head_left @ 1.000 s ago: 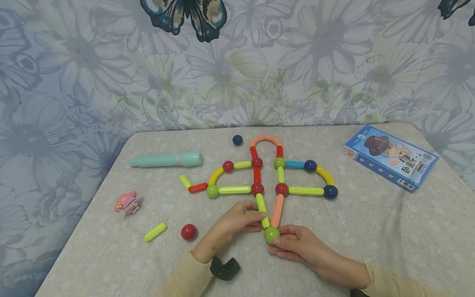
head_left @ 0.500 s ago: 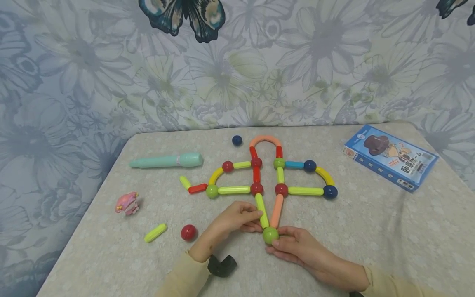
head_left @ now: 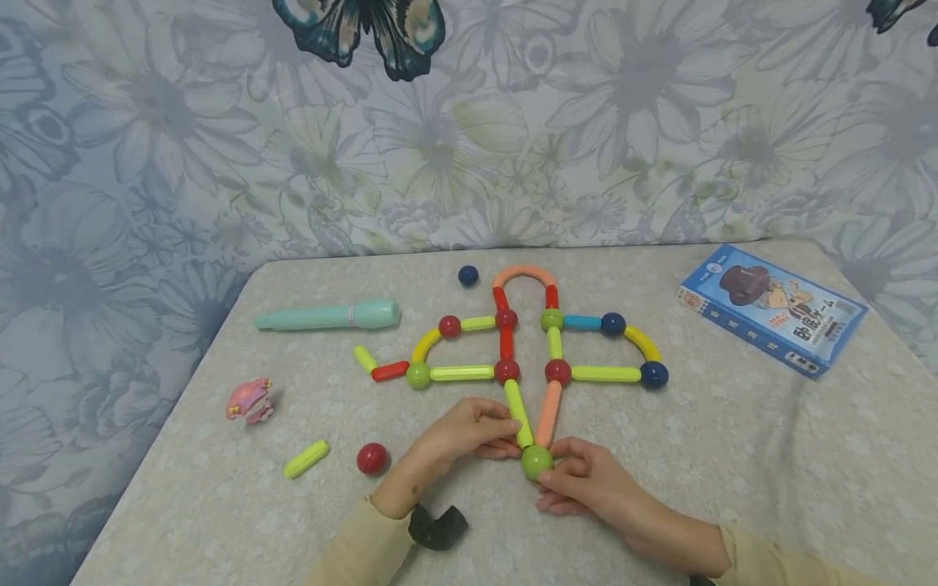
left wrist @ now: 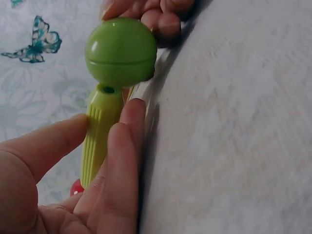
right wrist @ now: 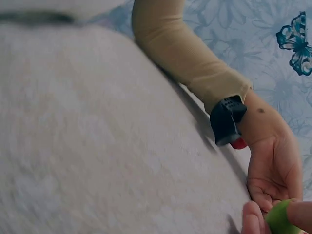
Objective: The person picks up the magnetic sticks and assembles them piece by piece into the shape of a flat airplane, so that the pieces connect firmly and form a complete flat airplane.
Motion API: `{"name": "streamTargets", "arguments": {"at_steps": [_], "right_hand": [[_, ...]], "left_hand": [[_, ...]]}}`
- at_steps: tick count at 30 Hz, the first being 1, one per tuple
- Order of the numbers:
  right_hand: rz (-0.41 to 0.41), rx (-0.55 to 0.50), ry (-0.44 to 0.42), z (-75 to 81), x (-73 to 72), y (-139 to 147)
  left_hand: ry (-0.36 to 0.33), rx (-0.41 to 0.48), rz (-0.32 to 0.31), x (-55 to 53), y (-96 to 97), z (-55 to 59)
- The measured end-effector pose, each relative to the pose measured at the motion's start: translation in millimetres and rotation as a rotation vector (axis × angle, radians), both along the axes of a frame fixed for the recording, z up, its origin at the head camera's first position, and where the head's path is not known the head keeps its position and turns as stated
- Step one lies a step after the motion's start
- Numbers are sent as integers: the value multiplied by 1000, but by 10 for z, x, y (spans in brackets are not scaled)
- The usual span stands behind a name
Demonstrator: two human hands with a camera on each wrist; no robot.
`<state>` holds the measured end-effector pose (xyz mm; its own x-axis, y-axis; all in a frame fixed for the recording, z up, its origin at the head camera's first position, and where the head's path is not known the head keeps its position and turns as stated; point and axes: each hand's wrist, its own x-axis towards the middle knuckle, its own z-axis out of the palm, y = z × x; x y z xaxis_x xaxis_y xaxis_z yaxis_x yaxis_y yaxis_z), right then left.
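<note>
In the head view my left hand (head_left: 458, 435) pinches a yellow-green magnetic rod (head_left: 517, 407) between thumb and fingers. My right hand (head_left: 608, 496) pinches a green ball (head_left: 537, 462) from its right side. The ball sits at the near tip of a flat figure of magnetic rods and balls. An orange rod (head_left: 548, 413) also runs down to that ball. Red balls (head_left: 558, 372) join these rods to two side loops. The left wrist view shows the rod's end (left wrist: 100, 141) close under the green ball (left wrist: 121, 52); whether they touch is unclear.
Left of the figure lie a mint pen-shaped object (head_left: 330, 316), a pink figurine (head_left: 251, 400), a loose yellow-green rod (head_left: 306, 459) and a red ball (head_left: 372, 459). A dark blue ball (head_left: 468, 276) is at the back. The blue box (head_left: 773, 309) lies at right.
The green ball shifts slightly left, then slightly back to the right, with my right hand's fingers moving along. My left hand stays on the rod almost unmoved.
</note>
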<state>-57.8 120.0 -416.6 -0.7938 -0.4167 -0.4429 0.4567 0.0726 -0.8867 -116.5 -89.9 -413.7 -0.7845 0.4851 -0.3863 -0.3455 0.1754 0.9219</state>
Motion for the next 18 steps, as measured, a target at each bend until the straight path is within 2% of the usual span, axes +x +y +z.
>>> {"name": "streamTargets", "arguments": {"at_steps": [5,13,18], "right_hand": [[61,27,39,5,-75,44],[33,3,-30,57,-297,71],[23,37,-47,77,-342,76]], "left_hand": [[-21,7,-7,37,34,16],[-28,9,9,45,44,27],[-31,16,5,50,48,27]]}}
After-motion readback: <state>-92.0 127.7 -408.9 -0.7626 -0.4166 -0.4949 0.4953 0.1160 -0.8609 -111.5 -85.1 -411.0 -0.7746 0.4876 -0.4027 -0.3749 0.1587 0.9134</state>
